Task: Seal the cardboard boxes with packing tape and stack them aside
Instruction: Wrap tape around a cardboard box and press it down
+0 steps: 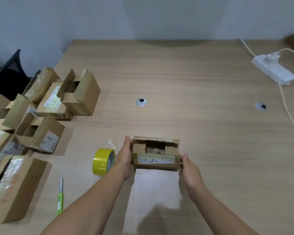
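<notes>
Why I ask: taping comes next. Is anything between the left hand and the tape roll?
Nothing visible. The tape roll stands right beside the left hand, which holds the open box.

Soft, even indoor light; pale glare on the near table [176, 82]; wide-angle stretch and blur at edges.

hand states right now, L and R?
Left hand: holding the open cardboard box by its left end.
Right hand: holding the same box by its right end.
</notes>
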Tool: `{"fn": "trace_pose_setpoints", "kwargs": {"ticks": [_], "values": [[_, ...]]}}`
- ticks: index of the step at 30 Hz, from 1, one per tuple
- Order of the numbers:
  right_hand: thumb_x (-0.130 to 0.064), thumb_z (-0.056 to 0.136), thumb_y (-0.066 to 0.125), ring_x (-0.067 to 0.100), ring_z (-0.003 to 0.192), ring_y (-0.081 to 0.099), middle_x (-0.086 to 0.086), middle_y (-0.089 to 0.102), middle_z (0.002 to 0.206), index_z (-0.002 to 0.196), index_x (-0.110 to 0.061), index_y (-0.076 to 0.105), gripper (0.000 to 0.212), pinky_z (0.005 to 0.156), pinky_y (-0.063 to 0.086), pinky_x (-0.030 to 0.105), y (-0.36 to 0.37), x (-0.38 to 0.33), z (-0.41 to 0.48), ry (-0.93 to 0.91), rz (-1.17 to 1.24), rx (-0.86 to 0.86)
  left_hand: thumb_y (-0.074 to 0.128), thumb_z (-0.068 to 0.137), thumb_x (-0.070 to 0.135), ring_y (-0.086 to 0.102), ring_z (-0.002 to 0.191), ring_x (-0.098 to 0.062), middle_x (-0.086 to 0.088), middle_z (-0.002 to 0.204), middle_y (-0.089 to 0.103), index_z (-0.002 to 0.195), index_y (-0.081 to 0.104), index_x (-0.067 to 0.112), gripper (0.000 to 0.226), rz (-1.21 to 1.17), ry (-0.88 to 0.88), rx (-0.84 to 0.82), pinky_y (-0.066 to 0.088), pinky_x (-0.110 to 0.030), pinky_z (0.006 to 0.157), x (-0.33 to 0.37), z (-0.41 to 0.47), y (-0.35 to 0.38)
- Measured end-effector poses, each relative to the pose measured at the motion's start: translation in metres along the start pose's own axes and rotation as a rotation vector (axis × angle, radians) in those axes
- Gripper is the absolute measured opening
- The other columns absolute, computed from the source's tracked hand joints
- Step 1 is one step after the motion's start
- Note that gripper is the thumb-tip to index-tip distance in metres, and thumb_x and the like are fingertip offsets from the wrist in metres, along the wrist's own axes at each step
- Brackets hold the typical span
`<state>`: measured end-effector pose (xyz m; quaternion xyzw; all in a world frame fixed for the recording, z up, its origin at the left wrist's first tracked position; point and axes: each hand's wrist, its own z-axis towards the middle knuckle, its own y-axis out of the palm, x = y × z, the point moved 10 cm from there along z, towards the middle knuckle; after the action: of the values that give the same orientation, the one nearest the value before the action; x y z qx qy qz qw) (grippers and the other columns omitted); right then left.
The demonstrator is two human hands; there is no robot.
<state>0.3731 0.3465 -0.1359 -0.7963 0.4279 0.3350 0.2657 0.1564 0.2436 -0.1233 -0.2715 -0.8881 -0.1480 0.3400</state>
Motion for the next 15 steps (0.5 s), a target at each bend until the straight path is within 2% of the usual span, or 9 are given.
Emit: {"fn": "trace_pose_setpoints", "kwargs": {"ticks": [2,4,6,8,10,11,13,15], "values": [[-0.048,0.109,0.024,0.013,0.116,0.061,-0.004,0.070,0.118,0.115,-0.029,0.069,0.049,0.111,0.042,0.040,-0.001,0.007,-0.007,0.015,0.021,0.018,0.027,0.103,0.060,0.070,0.098,-0.024,0.006,0.089,0.078,0.114,0.069,0.025,0.056,0.050,-0.014,-0.014,0.054,-0.040,0.090,0.003,-0.001,0.002],[-0.048,0.109,0.024,0.015,0.116,0.060,-0.005,0.070,0.119,0.120,-0.029,0.068,0.049,0.111,0.042,0.041,-0.001,0.011,-0.011,0.016,0.020,0.034,0.028,0.103,0.061,0.070,0.100,-0.026,0.003,0.093,0.078,0.111,0.069,0.025,0.055,0.068,-0.036,-0.009,0.053,-0.043,0.095,0.001,-0.004,0.003],[-0.050,0.108,0.024,0.015,0.111,0.061,-0.005,0.070,0.119,0.123,-0.028,0.067,0.050,0.106,0.045,0.039,-0.002,0.009,-0.013,0.002,0.016,0.041,0.029,0.102,0.063,0.071,0.099,-0.026,0.000,0.098,0.078,0.114,0.068,0.026,0.055,0.070,-0.042,-0.006,0.054,-0.043,0.094,-0.001,-0.007,0.002],[-0.050,0.108,0.024,0.012,0.099,0.059,-0.005,0.069,0.118,0.123,-0.027,0.067,0.051,0.093,0.045,0.034,-0.003,0.007,-0.013,-0.011,0.001,0.038,0.030,0.102,0.062,0.072,0.094,-0.025,0.003,0.091,0.078,0.114,0.069,0.024,0.055,0.060,-0.032,-0.006,0.055,-0.039,0.088,-0.002,-0.015,0.002],[-0.049,0.108,0.024,0.013,0.105,0.059,-0.005,0.068,0.119,0.121,-0.028,0.066,0.048,0.098,0.045,0.036,-0.005,0.006,-0.014,-0.013,-0.020,0.030,0.033,0.104,0.057,0.070,0.088,-0.020,0.007,0.082,0.077,0.108,0.068,0.022,0.050,0.046,-0.027,0.017,0.053,-0.038,0.085,-0.004,-0.023,0.000],[-0.048,0.108,0.025,0.014,0.110,0.059,-0.006,0.067,0.118,0.116,-0.031,0.066,0.045,0.103,0.045,0.039,-0.006,0.005,-0.014,-0.020,-0.022,0.030,0.034,0.104,0.055,0.067,0.088,-0.016,0.009,0.086,0.077,0.109,0.066,0.021,0.046,0.030,-0.018,0.027,0.051,-0.037,0.086,-0.004,-0.028,-0.001],[-0.046,0.108,0.027,0.017,0.113,0.059,-0.004,0.064,0.118,0.107,-0.035,0.061,0.036,0.106,0.045,0.043,-0.009,0.007,-0.014,-0.011,-0.017,0.042,0.036,0.105,0.054,0.064,0.098,-0.013,0.006,0.107,0.070,0.122,0.058,0.020,0.044,0.041,0.026,0.052,0.048,-0.036,0.092,-0.003,-0.035,-0.005],[-0.045,0.108,0.029,0.019,0.105,0.058,-0.002,0.057,0.114,0.113,-0.028,0.055,0.031,0.097,0.046,0.039,-0.014,0.007,-0.012,-0.010,0.032,0.062,0.035,0.104,0.053,0.059,0.111,-0.016,0.003,0.119,0.064,0.129,0.053,0.018,0.046,0.130,0.088,0.094,0.042,-0.038,0.104,-0.001,-0.039,-0.010]]}}
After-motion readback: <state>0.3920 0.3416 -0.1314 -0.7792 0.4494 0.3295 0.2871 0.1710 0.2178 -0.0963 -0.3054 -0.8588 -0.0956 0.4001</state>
